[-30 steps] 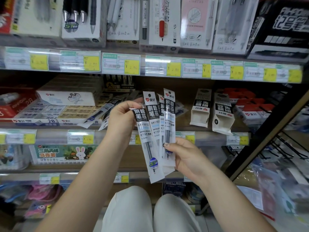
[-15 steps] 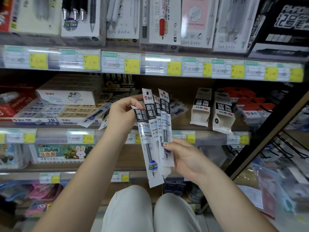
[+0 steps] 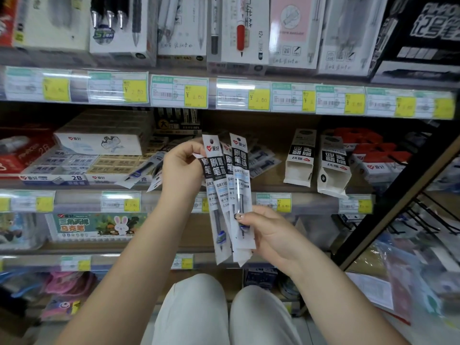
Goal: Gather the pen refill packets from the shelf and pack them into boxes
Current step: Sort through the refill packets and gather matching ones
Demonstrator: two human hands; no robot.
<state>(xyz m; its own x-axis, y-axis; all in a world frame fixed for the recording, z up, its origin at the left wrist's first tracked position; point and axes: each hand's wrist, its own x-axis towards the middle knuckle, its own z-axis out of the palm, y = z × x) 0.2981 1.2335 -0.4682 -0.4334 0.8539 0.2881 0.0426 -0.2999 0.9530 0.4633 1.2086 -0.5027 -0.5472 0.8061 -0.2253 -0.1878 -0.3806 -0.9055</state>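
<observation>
Shop shelf (image 3: 224,192), fingers (image 3: 245,216) pinching refill packets (image 3: 230,195)

free: open shelf gap between loose clear refill packets (image 3: 261,160) and two upright white cardboard boxes (image 3: 300,158) | blocked left: stacked eraser boxes (image 3: 74,168)

we see the shelf (image 3: 249,189) carrying two open white boxes (image 3: 300,160), eraser packs (image 3: 74,168) and loose refill packets (image 3: 261,160).

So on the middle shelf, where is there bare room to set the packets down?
The barest patch is the brown shelf board between the loose refill packets and the two open white boxes. The left side is crowded with eraser boxes; the right with red-topped packs. Both hands hold the packet bundle.
</observation>
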